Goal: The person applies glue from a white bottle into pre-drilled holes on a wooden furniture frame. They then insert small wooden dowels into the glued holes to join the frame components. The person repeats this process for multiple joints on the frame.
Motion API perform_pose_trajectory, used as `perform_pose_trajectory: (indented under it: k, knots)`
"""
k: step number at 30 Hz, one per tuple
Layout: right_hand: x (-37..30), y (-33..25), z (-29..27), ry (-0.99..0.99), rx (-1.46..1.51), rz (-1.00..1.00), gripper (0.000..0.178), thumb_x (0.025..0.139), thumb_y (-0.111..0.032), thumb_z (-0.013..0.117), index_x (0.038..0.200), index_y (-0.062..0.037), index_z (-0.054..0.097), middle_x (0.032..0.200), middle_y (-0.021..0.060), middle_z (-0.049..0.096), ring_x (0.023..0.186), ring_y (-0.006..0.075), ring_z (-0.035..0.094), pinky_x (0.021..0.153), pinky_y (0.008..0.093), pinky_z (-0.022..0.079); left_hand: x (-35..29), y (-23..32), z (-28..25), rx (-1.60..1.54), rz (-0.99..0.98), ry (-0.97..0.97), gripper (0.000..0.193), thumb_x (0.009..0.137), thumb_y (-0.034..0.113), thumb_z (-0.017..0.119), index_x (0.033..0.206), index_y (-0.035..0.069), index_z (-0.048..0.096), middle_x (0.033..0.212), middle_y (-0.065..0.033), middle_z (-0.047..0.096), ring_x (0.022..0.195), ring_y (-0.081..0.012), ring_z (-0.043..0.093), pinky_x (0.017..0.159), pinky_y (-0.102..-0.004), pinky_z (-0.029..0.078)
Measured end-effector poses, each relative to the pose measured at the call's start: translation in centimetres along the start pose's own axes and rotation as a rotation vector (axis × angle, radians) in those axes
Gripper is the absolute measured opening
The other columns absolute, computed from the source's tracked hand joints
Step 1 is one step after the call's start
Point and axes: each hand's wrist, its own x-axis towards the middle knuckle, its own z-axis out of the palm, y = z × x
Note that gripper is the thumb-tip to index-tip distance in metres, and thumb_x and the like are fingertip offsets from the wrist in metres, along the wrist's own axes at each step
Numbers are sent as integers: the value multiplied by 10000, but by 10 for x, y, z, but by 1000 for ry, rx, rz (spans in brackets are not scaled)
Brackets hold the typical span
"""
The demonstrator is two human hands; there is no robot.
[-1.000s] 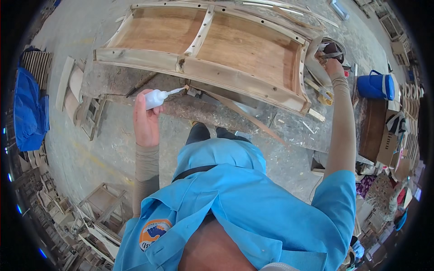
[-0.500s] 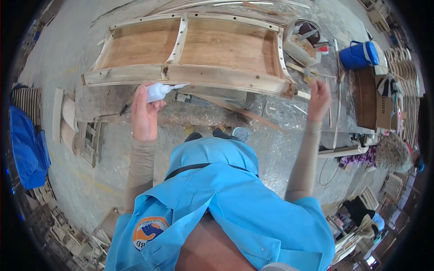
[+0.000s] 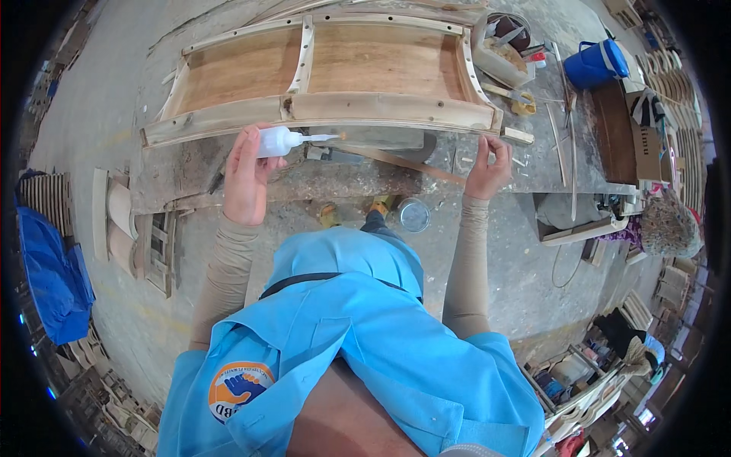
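Observation:
My left hand [image 3: 247,179] is wrapped round a white squeeze bottle [image 3: 276,142]. The bottle lies nearly level, its thin nozzle pointing right, close to the near rail of a wooden frame [image 3: 396,108]. This frame has a plywood panel, a crossbar and dark holes along its rails. Beside its near right corner is my right hand [image 3: 489,169], thumb and fingers pinched together. Whatever that pinch may hold is too small to make out. A short wood block [image 3: 517,135] sits just right of those fingertips.
Under the frame is a worn workbench [image 3: 304,186]. To its right lie a tub [image 3: 499,65] of wood bits, a yellow tape roll [image 3: 524,104] and thin strips. Farther right stand a blue cooler jug [image 3: 596,65] and a cardboard box [image 3: 647,137]. A round tin [image 3: 414,215] is on the floor.
My right hand has moved left and slightly down, from beside the yellow tape roll to the frame's near right corner. The bottle in my left hand has turned more level.

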Motion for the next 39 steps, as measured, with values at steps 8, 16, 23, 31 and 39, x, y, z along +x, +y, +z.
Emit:
perform_pose_trajectory:
  k: [8,16,23,31,39]
  knots:
    - [-4,2,11,53,-68,-97,81,771,-18,685,844,-40,658,808,65,621,726,193,589,656,308,477,-7,1,-17,10,-2,-10,283,978,293,455,1074,45,551,910,-36,590,744,-90,499,675,-249,441]
    - [-4,5,12,64,-107,-285,123,772,-31,680,889,-69,690,801,50,620,727,206,587,656,313,481,-6,0,-18,29,-20,-69,275,983,288,446,1067,45,545,908,-35,575,741,-95,504,676,-239,441]
    - [-32,2,6,-72,-495,-355,461,795,-47,613,1247,-118,550,1114,81,541,1021,274,524,870,389,434,-2,-2,-9,45,-43,-72,281,980,292,451,1077,46,549,941,-30,578,769,-85,517,689,-240,465]
    - [-47,-20,16,-188,-596,-146,738,757,-30,596,1431,-109,306,1260,141,431,1180,341,391,1013,462,326,3,-5,4,70,-54,-113,321,980,299,432,1137,30,508,932,-49,574,713,-93,455,705,-278,454]
    - [-49,-26,15,-209,-515,-153,750,759,-71,607,1432,-69,277,1264,130,436,1193,327,389,1011,462,296,4,-8,10,26,-49,-86,265,984,279,438,1057,52,554,927,-26,580,746,-78,503,686,-247,458]
